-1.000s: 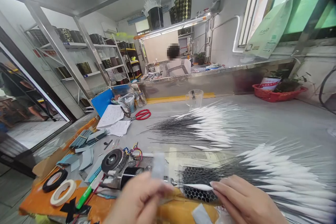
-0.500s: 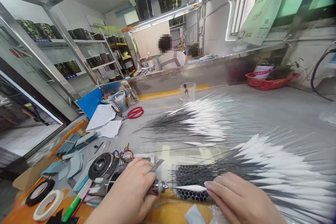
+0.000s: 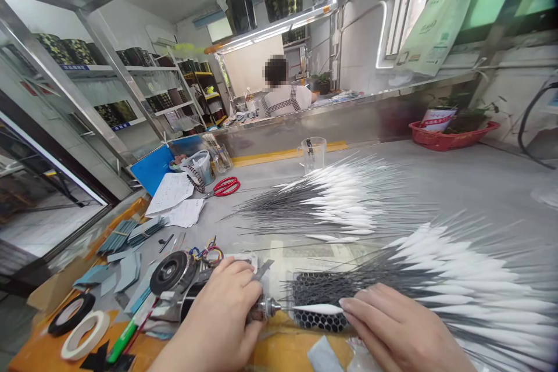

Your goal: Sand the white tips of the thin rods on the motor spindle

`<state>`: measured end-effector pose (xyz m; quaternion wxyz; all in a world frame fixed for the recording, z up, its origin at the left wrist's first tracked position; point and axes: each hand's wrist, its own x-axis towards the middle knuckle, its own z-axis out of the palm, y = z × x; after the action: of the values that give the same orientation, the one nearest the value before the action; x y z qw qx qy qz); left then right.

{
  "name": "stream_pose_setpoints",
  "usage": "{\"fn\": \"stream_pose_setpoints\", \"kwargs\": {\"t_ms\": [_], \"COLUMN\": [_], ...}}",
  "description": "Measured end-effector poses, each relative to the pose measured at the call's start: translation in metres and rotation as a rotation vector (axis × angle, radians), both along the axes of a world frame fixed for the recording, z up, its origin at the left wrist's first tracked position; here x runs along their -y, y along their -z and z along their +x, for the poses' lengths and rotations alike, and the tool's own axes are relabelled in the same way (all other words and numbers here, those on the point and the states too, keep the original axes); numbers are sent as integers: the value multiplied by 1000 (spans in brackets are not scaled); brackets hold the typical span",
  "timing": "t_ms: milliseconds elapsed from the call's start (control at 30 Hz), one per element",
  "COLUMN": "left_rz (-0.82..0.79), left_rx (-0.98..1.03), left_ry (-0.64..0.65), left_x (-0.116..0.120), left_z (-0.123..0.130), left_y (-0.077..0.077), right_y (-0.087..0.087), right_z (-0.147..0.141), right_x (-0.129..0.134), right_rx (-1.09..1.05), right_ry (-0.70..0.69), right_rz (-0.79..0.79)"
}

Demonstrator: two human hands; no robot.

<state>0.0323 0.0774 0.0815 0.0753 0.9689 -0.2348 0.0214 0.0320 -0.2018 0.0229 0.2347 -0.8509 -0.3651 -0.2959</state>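
the left hand (image 3: 218, 317) is curling closed around a small motor (image 3: 194, 302), seemingly to keep its metal chuck (image 3: 264, 309) steady and pointing across the work. the right hand (image 3: 401, 328) is lying long and loose, with its fingertips (image 3: 345, 303) resting on the tip of a slender white float (image 3: 316, 308). the other end of the float is meeting the chuck, so the float is spanning the gap between the hands (whether the right fingers are pinching or only steadying it, i cannot tell).

a black honeycomb mesh (image 3: 309, 296) is lying just behind the float, probably giving the work a backing, and a dense fan of white floats on dark stems (image 3: 457, 279) is spreading to the right of it. a second fan (image 3: 335, 197) is sitting beyond the float, its tips pointing right, perhaps set out that way to keep the stems apart. a black pulley wheel (image 3: 168, 273) is sitting left of the float, with red-handled scissors (image 3: 226, 186) and loose papers (image 3: 170, 193) farther off. a co-worker (image 3: 283, 90) is sitting well beyond the float, back turned.
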Motion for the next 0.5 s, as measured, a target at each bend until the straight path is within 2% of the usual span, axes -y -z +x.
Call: {"fn": "stream_pose_setpoints", "kwargs": {"t_ms": [133,333,433,500], "left_rz": [-26,-41,-50,-52], "left_rx": [8,104,85,163], "left_ry": [42,-6,41,96], "left_x": [0,-3,-4,-7], "left_z": [-2,-3,-3,-7], "left_y": [-3,6,1,-4], "right_y": [1,6,8,9], "right_z": [1,1,2,2], "right_x": [1,0,0,1], "right_rx": [2,-8,-8,-11], "right_ry": [3,-4,-2,-14], "right_rz": [11,-5,-34,-64]}}
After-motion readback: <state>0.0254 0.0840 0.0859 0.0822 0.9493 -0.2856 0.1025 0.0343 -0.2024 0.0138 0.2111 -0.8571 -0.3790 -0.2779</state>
